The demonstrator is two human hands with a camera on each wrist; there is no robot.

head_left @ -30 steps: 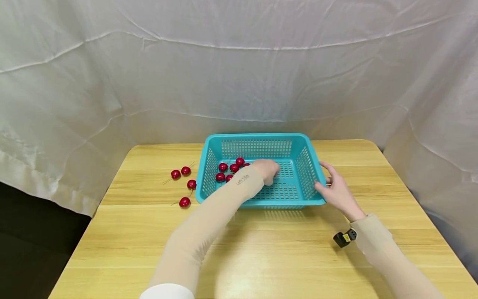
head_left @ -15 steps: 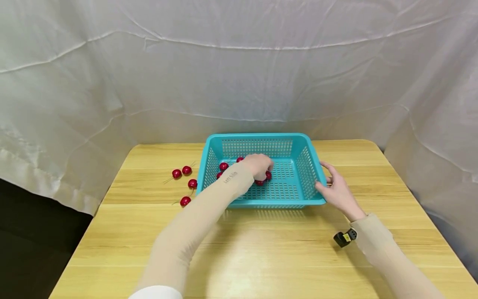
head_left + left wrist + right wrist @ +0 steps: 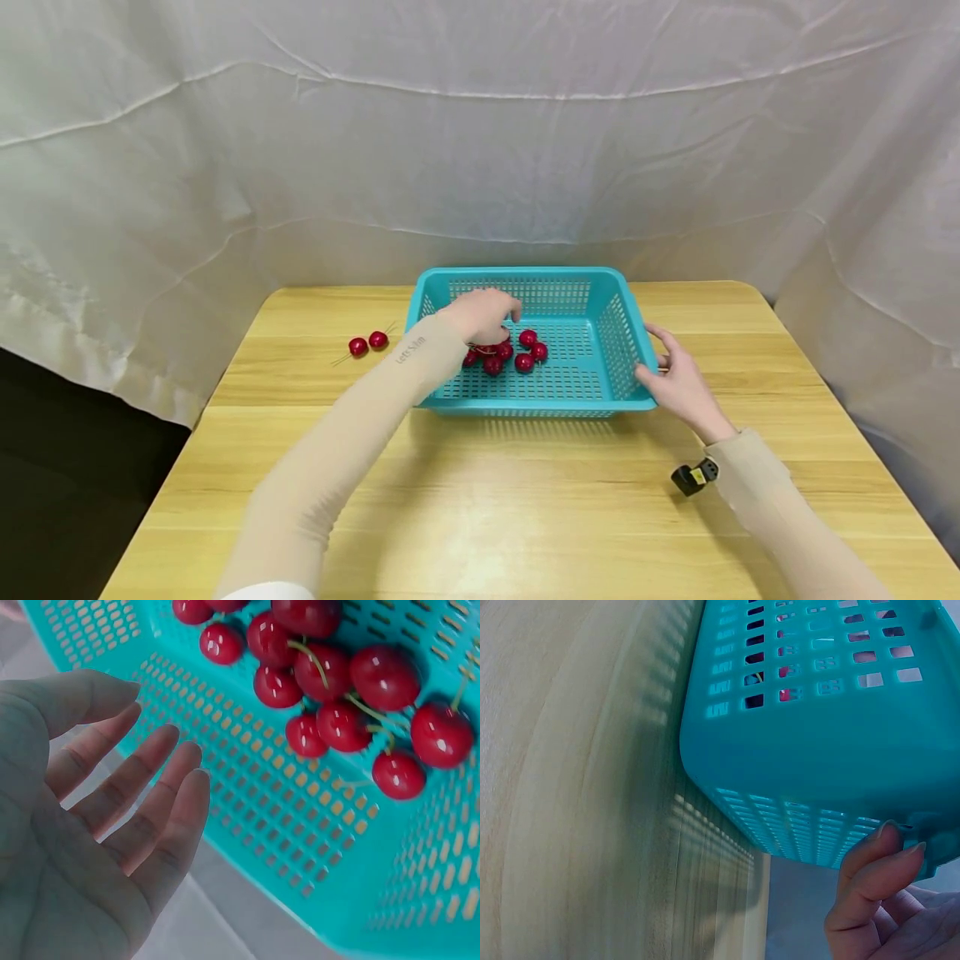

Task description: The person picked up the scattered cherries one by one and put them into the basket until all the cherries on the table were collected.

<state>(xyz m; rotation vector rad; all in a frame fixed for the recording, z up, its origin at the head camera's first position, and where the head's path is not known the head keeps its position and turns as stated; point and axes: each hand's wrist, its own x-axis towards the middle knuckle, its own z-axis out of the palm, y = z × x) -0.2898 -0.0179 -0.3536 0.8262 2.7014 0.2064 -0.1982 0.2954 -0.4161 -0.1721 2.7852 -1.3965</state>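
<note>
My left hand point(image 3: 483, 315) hovers over the left half of a turquoise plastic basket point(image 3: 536, 407). In the left wrist view its fingers point(image 3: 169, 840) are spread and loosely bent, with nothing between them. Several shiny red cherries point(image 3: 385, 677) with thin stems lie on the basket floor, bunched left of the middle; the hand and sleeve cover some of them in the head view. My right hand point(image 3: 681, 387) grips the basket's right rim, thumb on the inner side and fingers outside. The right wrist view has its fingertips point(image 3: 889, 874) at the rim's underside.
Two cherries point(image 3: 367, 343) lie on the wooden table point(image 3: 525, 500) left of the basket, beyond the left sleeve point(image 3: 352, 425). A pale cloth point(image 3: 525, 167) hangs behind the table. A small black device point(image 3: 693, 477) sits at the right wrist.
My left hand has moved left from the basket's middle and its fingers have opened, uncovering cherries there. The left sleeve now hides two nearer table cherries. My right hand keeps its grip.
</note>
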